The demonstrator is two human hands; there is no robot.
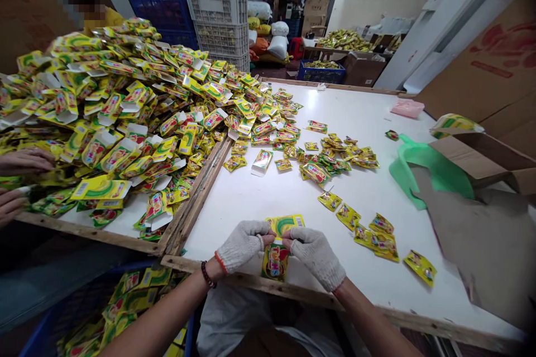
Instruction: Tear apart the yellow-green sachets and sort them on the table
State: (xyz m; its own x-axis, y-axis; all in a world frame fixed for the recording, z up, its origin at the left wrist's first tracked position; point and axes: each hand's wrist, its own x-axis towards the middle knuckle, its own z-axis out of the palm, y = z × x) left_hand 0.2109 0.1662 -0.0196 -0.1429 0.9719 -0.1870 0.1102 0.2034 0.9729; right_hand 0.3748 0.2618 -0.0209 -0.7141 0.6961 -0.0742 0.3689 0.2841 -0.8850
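Note:
My left hand, in a white knit glove with bare fingertips, pinches the left side of a small yellow candy box at the table's front edge. Opposite it, my right hand, gloved the same way, grips the box's right side. Just below the fingertips hangs a green and red printed piece with bright lettering; whether it is part of the box or a separate packet I cannot tell. Beyond my hands lie a white-ended candy box and a loose pile of small candy packets. More yellow packets are scattered to the right.
A huge heap of yellow candy boxes fills the left, behind a wooden rail. Another person's hands are at its edge. To the right are a green dustpan and cardboard. Below left sits a filled blue crate.

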